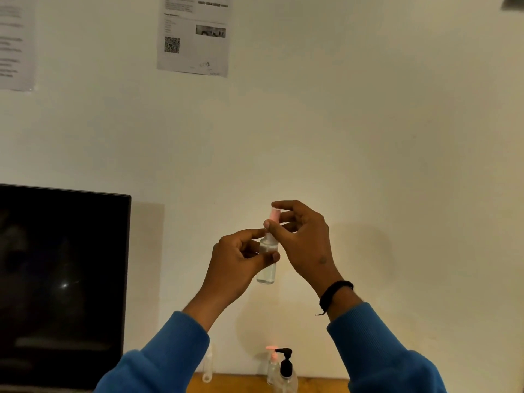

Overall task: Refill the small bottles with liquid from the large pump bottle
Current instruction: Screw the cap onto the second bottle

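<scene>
At the bottom of the frame two blue sleeves are rising from the lower corners toward the centre. Between them, along the bottom edge, a strip of wooden table is showing. The large pump bottle with its black pump head is standing on it at bottom centre. Just to its left, a small bottle with a pink top is standing upright, partly overlapped by the pump bottle. Further left, near the left sleeve, another clear small bottle is standing on the table; it is faint and its details are hard to make out.

In the centre of the frame both hands are holding a small clear bottle in the air, upright, with clear liquid in it. The left hand is gripping the bottle's body, fingers and thumb curled round it. The right hand is pinching the pink cap at the bottle's top between thumb and fingers. A dark wristband is sitting on the right wrist.

Behind, at the left of the frame, a dark monitor is standing against the pale wall. In the upper part of the frame a printed sheet with a QR code is hanging on the wall, and another sheet is showing at the upper left edge.
</scene>
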`<state>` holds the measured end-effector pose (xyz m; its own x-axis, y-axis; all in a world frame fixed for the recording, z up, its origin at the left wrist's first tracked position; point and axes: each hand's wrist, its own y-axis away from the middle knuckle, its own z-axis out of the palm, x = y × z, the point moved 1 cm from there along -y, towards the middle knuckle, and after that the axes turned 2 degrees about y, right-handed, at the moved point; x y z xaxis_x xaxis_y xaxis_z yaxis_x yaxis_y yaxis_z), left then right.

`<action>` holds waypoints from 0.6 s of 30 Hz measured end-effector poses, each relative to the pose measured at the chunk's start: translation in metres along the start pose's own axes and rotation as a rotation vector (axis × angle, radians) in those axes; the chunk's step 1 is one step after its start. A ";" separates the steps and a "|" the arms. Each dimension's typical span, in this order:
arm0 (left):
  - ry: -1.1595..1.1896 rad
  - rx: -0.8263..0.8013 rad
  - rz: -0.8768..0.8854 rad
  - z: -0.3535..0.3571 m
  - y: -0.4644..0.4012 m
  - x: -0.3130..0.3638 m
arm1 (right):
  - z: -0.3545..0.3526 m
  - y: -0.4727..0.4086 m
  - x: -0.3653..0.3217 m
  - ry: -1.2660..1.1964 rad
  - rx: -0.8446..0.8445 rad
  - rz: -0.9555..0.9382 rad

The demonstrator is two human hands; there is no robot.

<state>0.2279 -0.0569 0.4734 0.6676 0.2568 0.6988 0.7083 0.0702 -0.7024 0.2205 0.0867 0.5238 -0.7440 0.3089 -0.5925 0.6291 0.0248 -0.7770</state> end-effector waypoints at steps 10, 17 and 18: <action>-0.039 0.060 0.015 0.002 0.001 -0.005 | 0.008 0.007 0.006 -0.018 -0.028 0.021; -0.095 0.071 -0.005 0.004 -0.002 -0.011 | 0.011 0.001 0.015 -0.078 -0.049 0.089; -0.104 0.072 -0.006 0.004 -0.002 -0.012 | 0.012 0.001 0.016 -0.085 -0.051 0.098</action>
<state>0.2177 -0.0562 0.4657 0.6335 0.3550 0.6875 0.6913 0.1396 -0.7090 0.2063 0.0807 0.5107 -0.6932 0.2303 -0.6829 0.7090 0.0478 -0.7036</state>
